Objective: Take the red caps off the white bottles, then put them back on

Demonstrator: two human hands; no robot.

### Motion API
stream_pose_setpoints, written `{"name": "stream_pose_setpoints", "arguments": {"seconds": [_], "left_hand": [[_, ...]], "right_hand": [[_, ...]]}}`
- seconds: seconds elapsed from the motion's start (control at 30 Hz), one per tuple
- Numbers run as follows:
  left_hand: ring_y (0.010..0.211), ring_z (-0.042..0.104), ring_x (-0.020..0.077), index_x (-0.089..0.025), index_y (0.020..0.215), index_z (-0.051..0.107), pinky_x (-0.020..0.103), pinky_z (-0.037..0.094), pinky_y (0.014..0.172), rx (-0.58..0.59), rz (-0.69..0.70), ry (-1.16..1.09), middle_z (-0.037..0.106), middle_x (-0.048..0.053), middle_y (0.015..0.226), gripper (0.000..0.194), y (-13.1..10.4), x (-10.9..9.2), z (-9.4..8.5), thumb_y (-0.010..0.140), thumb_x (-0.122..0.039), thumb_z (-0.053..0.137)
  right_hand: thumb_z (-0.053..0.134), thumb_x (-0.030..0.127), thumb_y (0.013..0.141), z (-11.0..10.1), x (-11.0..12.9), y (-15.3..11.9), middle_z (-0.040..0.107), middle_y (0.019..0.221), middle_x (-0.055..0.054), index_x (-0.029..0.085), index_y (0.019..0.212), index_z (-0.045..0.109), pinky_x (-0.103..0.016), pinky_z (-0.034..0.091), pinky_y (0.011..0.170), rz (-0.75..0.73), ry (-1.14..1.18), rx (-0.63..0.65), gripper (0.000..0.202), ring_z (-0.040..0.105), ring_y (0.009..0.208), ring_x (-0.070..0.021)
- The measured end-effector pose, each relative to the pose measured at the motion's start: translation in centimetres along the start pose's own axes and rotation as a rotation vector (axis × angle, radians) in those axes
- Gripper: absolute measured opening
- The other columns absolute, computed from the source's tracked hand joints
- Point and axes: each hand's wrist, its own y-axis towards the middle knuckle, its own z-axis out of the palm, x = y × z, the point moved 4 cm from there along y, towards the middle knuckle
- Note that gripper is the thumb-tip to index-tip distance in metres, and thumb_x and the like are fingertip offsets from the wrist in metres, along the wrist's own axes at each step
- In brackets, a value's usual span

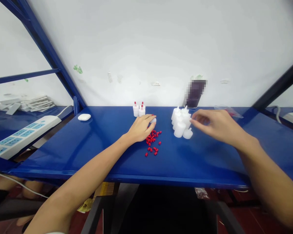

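Note:
My left hand (141, 127) is closed around a small white bottle (153, 120), mostly hidden by the fingers, just above a scatter of red caps (151, 138). Behind it stand several white bottles with red caps (136, 110). To the right, a cluster of white bottles without red caps (179, 129) stands on the blue table (127, 165); one bottle (188, 133) lies tilted at its front. My right hand (210, 123) is at the cluster's right side, thumb and forefinger near a bottle's nozzle; whether they grip it is unclear.
A dark phone (195, 93) leans on the wall behind the cluster. A white case (84, 117) lies at the table's left. A clear bag with red bits (230, 112) is at the back right. A power strip (26, 135) sits at far left by the blue frame.

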Motion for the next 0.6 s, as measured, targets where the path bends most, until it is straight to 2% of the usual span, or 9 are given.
{"name": "stream_pose_setpoints", "arguments": {"seconds": [0.07,0.1,0.17,0.23,0.3,0.4,0.5,0.57,0.6], "left_hand": [[0.123,0.059,0.0212,-0.018,0.131,0.060,0.042,0.039,0.103,-0.097,0.003,-0.020,0.065,0.009,0.133,0.038,0.0,-0.4,-0.8,0.103,-0.029,0.037],[0.117,0.062,0.0201,-0.019,0.127,0.063,0.042,0.038,0.100,-0.139,0.000,-0.019,0.068,0.007,0.129,0.035,-0.1,-0.5,-1.1,0.102,-0.024,0.038],[0.103,0.067,0.0179,-0.021,0.117,0.067,0.041,0.036,0.095,-0.196,-0.003,-0.005,0.072,0.004,0.120,0.033,-0.1,-0.7,-1.4,0.097,-0.016,0.041],[0.093,0.068,0.0162,-0.021,0.109,0.070,0.039,0.036,0.091,-0.219,0.007,0.005,0.075,0.003,0.113,0.033,-0.1,-0.6,-1.3,0.094,-0.011,0.042],[0.090,0.069,0.0154,-0.021,0.105,0.070,0.037,0.038,0.087,-0.230,0.031,-0.002,0.076,0.002,0.108,0.032,-0.1,-0.5,-1.1,0.092,-0.010,0.043],[0.089,0.071,0.0150,-0.020,0.105,0.070,0.035,0.042,0.087,-0.230,0.061,-0.020,0.077,0.003,0.104,0.030,-0.1,-0.5,-0.8,0.093,-0.010,0.045],[0.089,0.071,0.0143,-0.019,0.105,0.069,0.034,0.047,0.087,-0.224,0.104,-0.019,0.077,0.003,0.104,0.028,-0.2,-1.0,-0.7,0.094,-0.010,0.045],[0.086,0.071,0.0137,-0.018,0.105,0.069,0.032,0.050,0.085,-0.248,0.150,-0.034,0.077,0.004,0.103,0.025,-0.3,-1.5,-0.9,0.096,-0.013,0.046],[0.083,0.071,0.0132,-0.018,0.105,0.069,0.031,0.052,0.083,-0.270,0.173,-0.048,0.077,0.004,0.102,0.023,-0.5,-1.9,-1.0,0.097,-0.015,0.047]], "right_hand": [[0.062,0.037,0.088,-0.3,0.3,0.0,0.064,0.061,0.000,0.021,0.073,0.060,-0.031,0.042,0.055,0.023,-0.026,-0.022,0.022,0.058,0.052,-0.0154],[0.065,0.037,0.086,-0.2,0.3,0.0,0.060,0.055,0.002,0.021,0.068,0.057,-0.031,0.039,0.053,0.029,-0.044,0.024,0.026,0.053,0.048,-0.0138],[0.070,0.037,0.082,0.7,0.0,-0.2,0.053,0.047,0.004,0.021,0.059,0.052,-0.030,0.034,0.050,0.043,-0.071,0.192,0.033,0.046,0.042,-0.0120],[0.073,0.035,0.079,1.7,-0.4,-0.4,0.055,0.047,0.004,0.021,0.054,0.053,-0.029,0.032,0.050,0.070,-0.076,0.352,0.035,0.047,0.043,-0.0125],[0.072,0.035,0.080,2.5,-0.9,-0.5,0.059,0.051,0.002,0.021,0.053,0.056,-0.029,0.032,0.050,0.099,-0.065,0.437,0.034,0.051,0.047,-0.0137],[0.068,0.036,0.085,2.9,-1.2,-0.4,0.057,0.050,0.002,0.021,0.053,0.057,-0.029,0.033,0.050,0.112,-0.042,0.463,0.036,0.051,0.048,-0.0137],[0.068,0.038,0.084,2.4,-1.2,-0.4,0.053,0.046,0.003,0.021,0.051,0.057,-0.028,0.032,0.048,0.114,-0.010,0.450,0.039,0.046,0.044,-0.0121],[0.066,0.041,0.086,1.7,-0.6,-0.5,0.049,0.044,0.004,0.021,0.051,0.057,-0.028,0.030,0.045,0.081,0.041,0.401,0.042,0.041,0.042,-0.0106],[0.064,0.042,0.088,1.3,0.0,-0.5,0.047,0.043,0.004,0.021,0.052,0.057,-0.028,0.029,0.044,0.044,0.077,0.333,0.043,0.040,0.041,-0.0101]]}}
